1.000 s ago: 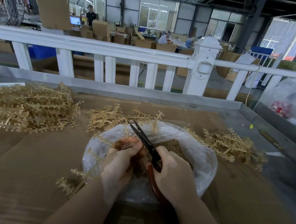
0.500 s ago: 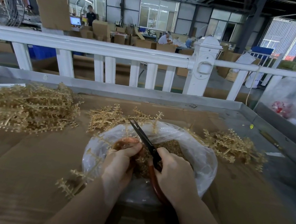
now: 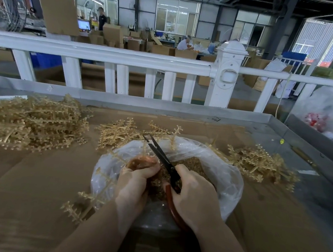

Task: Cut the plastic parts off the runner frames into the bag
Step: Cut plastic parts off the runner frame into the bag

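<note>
Hands are working low in the view, right over the open mouth of the clear plastic bag [image 3: 227,184], which is sitting on the cardboard-covered table [image 3: 23,183]. The right hand [image 3: 193,197] is curling round the red handle of the scissors [image 3: 165,162], fingers wrapped tight, and the dark blades are pointing up and away to the left, their tips slightly parted above the bag's far rim. The left hand [image 3: 133,185] is clenching on a runner frame [image 3: 93,196], thumb and fingers bunched near the blades; exactly where the fingers are pinching it is hidden behind the hand. The frame is trailing out to the left of that wrist, its near end hanging over the cardboard beside the bag, its far end rising past the blades. Inside the bag, a heap of small tan cut parts [image 3: 194,163] is lying between and beyond the two hands. Further out, a small pile of frames [image 3: 118,133] is resting just behind the bag, another pile [image 3: 259,163] is spreading to the right of it, and a big heap [image 3: 30,121] is sitting well off to the left. Beyond the table's grey metal edge, a white railing [image 3: 107,54] is running across, with stacked cartons [image 3: 113,33] in the hall behind.
</note>
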